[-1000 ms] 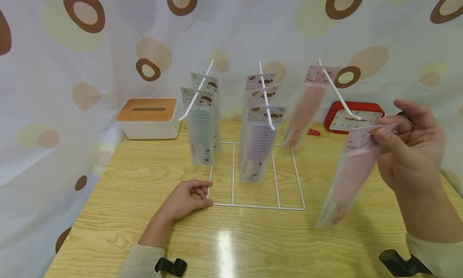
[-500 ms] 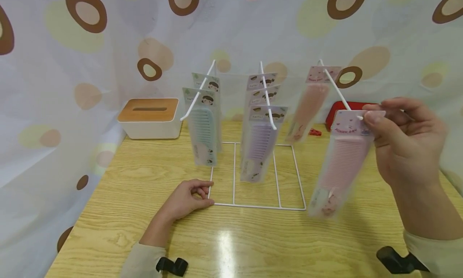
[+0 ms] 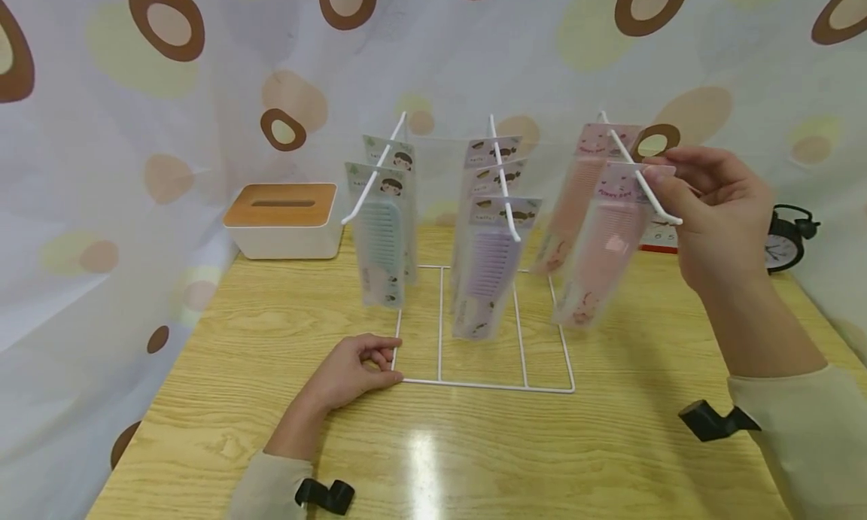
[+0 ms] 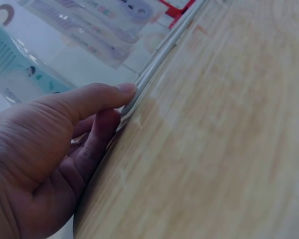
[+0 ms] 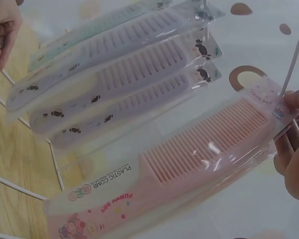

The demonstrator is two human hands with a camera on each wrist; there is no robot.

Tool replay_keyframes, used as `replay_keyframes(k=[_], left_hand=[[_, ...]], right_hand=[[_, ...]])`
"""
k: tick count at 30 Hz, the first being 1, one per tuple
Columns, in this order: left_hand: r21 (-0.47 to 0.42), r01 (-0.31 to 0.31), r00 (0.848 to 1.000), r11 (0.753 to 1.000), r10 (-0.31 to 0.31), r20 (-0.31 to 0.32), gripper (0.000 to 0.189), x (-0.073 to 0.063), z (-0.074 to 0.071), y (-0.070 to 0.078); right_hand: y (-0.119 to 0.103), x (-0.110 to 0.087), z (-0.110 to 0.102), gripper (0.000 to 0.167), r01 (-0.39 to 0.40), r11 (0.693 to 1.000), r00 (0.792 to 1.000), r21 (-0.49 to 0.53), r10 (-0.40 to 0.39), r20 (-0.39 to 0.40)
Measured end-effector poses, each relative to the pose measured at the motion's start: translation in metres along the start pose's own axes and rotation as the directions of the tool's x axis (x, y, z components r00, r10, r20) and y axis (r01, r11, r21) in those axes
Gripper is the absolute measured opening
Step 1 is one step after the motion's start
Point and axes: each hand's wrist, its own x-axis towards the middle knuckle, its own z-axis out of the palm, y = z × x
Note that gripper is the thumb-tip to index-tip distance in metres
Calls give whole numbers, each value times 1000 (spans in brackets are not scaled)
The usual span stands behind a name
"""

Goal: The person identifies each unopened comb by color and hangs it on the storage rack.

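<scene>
My right hand point(image 3: 721, 215) pinches the card top of a packaged pink comb point(image 3: 609, 241), which hangs on the right hook point(image 3: 653, 189) of a white wire display rack point(image 3: 481, 386). Behind it on that hook hangs another pink comb point(image 3: 576, 181). In the right wrist view the fingers point(image 5: 296, 169) hold the card beside the hook wire. My left hand point(image 3: 355, 369) grips the rack's front left corner; the thumb point(image 4: 107, 97) lies over the wire, the fingers curl beside it. Purple combs point(image 3: 491, 264) hang on the middle hook and green combs point(image 3: 379, 241) on the left hook.
A white tissue box point(image 3: 284, 238) with a wooden lid stands at the back left of the wooden table point(image 3: 271, 317). A black alarm clock point(image 3: 782, 245) stands at the back right. Beyond the right hook a red-and-white clock point(image 3: 658, 238) is partly hidden.
My right hand has moved left and back, carrying the pink comb from beyond the hook's tip along the right hook toward the rear one. My left hand keeps its place on the rack corner.
</scene>
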Motion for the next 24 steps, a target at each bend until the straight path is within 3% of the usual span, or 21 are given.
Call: replay_keyframes(k=[7, 14, 20, 24], left_hand=[[-9, 0, 1000, 1000, 0, -3, 54, 0, 0, 1], [-26, 3, 1000, 1000, -2, 6, 55, 0, 2, 0], [-15, -4, 1000, 1000, 4, 5, 54, 1, 2, -1], [-11, -5, 1000, 1000, 5, -4, 53, 1, 1, -2]], right_hand=[[11, 23, -2, 28, -5, 1000, 1000, -10, 6, 18], [14, 28, -8, 27, 3, 1000, 998, 14, -3, 57], [15, 31, -24, 27, -21, 1000, 985, 24, 16, 169], [16, 35, -46, 30, -76, 997, 969, -22, 79, 236]])
